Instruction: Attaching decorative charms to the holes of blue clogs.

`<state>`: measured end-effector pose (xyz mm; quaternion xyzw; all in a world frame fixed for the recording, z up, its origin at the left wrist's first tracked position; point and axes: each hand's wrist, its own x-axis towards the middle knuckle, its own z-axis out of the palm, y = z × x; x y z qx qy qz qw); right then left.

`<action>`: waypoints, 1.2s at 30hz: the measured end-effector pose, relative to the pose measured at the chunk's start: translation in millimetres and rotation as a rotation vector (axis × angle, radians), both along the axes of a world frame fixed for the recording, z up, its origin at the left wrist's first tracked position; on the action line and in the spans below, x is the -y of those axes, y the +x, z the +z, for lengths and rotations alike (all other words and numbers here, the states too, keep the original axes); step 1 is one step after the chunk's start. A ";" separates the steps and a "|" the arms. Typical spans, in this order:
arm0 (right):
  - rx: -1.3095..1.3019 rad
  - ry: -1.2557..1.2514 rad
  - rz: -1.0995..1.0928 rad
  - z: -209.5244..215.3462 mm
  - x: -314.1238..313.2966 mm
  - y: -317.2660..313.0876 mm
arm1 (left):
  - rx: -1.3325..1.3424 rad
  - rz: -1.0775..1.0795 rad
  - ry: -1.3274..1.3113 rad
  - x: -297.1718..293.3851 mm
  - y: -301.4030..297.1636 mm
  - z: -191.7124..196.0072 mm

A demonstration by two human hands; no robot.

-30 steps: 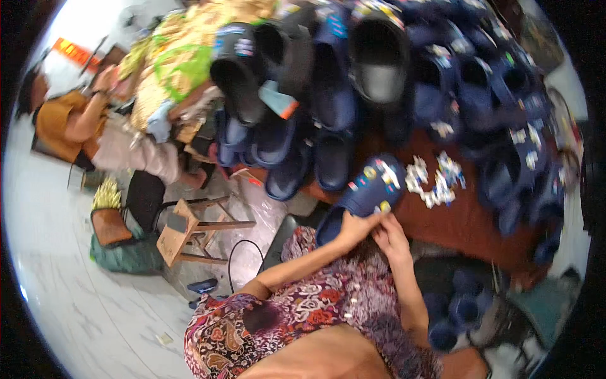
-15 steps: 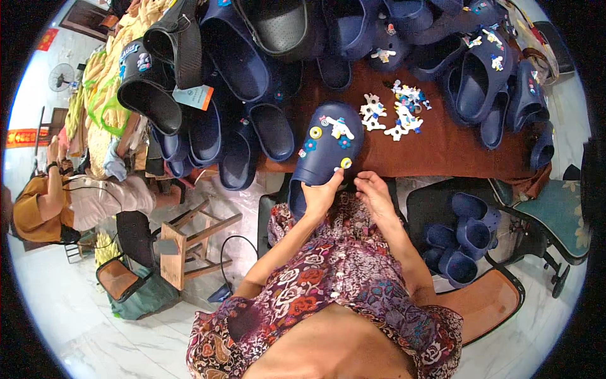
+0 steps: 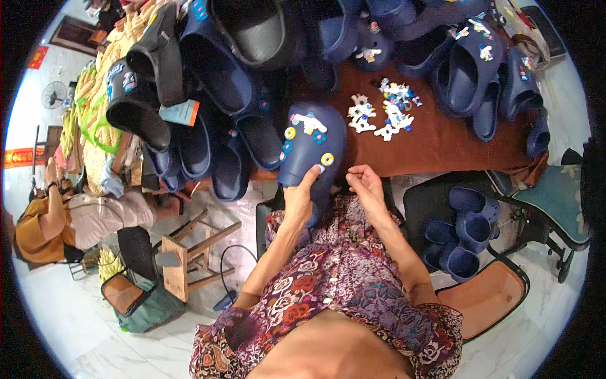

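My left hand (image 3: 298,199) grips a smooth, round-toed navy rubbery clog (image 3: 310,158) at the brown cloth's (image 3: 435,148) near edge; my right hand (image 3: 368,188) curls beside it, fingertips together, contents unclear.

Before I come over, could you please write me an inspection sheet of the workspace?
Surface: brown cloth.
Job's things: navy clog bearing attached charms; loose charms, white and blue, on the cloth.
Clutter: other clogs, navy and black, crowd the far side and both flanks.
Hands: left hand holds the navy clog; right hand, beside it, curled, contents unclear.
Cables: thin black loop by the wooden stool, possibly a cord.
Surroundings: seated person at left; green-patterned chair at right.
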<state>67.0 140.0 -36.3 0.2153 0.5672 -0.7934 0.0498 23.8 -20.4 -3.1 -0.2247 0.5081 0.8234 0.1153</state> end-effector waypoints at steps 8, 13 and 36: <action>-0.284 0.676 -0.317 -7.7 -72.3 -43.4 | -0.062 -0.003 -0.185 -10.8 1.3 16.3; -0.258 1.035 -0.376 -17.9 -152.5 -81.9 | -0.052 -0.014 -0.268 -17.1 3.6 13.0; -0.099 1.030 -0.389 -48.8 -199.3 -114.2 | -0.120 -0.320 -0.225 -4.5 -0.5 -31.7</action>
